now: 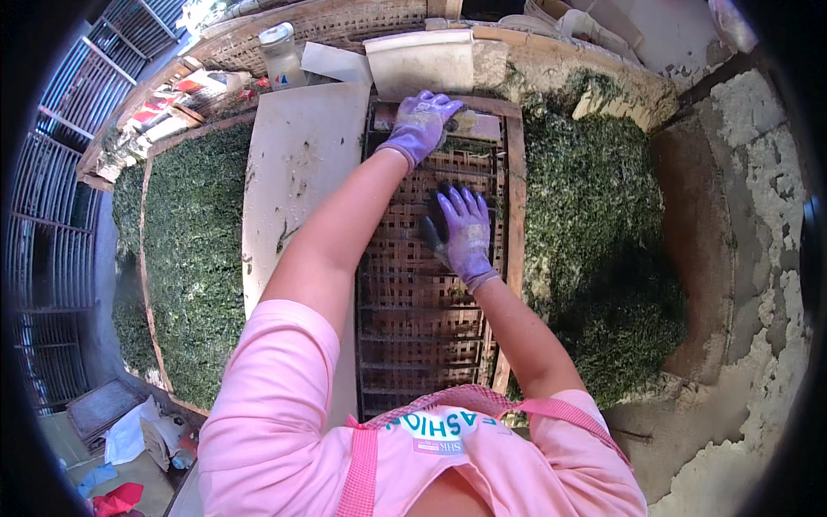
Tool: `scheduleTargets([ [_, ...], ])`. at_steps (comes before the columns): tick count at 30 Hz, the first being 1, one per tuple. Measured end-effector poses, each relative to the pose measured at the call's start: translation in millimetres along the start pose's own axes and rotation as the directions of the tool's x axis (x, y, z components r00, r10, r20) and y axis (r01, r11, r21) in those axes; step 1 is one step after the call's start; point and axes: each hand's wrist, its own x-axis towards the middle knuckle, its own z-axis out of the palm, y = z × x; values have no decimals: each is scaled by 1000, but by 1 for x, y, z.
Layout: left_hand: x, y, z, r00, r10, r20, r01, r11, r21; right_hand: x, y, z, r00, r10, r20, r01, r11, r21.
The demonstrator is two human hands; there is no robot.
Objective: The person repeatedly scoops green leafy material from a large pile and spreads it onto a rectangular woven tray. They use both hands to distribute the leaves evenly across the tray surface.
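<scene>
A wooden frame [515, 187] with dark crossbars over woven bamboo lattice [413, 252] lies before me. My left hand [420, 126], in a stained purple glove, rests at its far end on a flat, pale pinkish piece [484, 126]; whether the fingers grip it is hidden. Nearer to me, my right hand [466, 236], gloved alike, is over the lattice with fingers spread and nothing held; its dark shadow falls to the left. A pale, wet board [310, 168] with green specks lies left of the frame.
Chopped dark green leafy material [194, 258] spreads at left, and more [588, 213] at right. Behind stand a lidded clear jar [278, 55] and a white plastic container [420, 61]. Metal bars [52, 181] line the far left; a red cloth [118, 499] lies lower left.
</scene>
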Motion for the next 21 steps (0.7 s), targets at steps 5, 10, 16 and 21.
scheduleTargets([
  [5,-14,-1,-29,999,-35,29,25,958,285,-1,41,-27,860,466,-207,-79,523,849],
  [10,-69,28,-49,951,-233,-204,256,962,95,3,61,-67,865,422,270,-478,534,697],
  [16,-180,53,-33,966,-252,55,253,968,-6,19,179,-73,758,629,171,-570,511,643],
  [21,-183,53,-16,957,-287,37,283,955,89,42,133,-52,951,306,-42,-289,929,231],
])
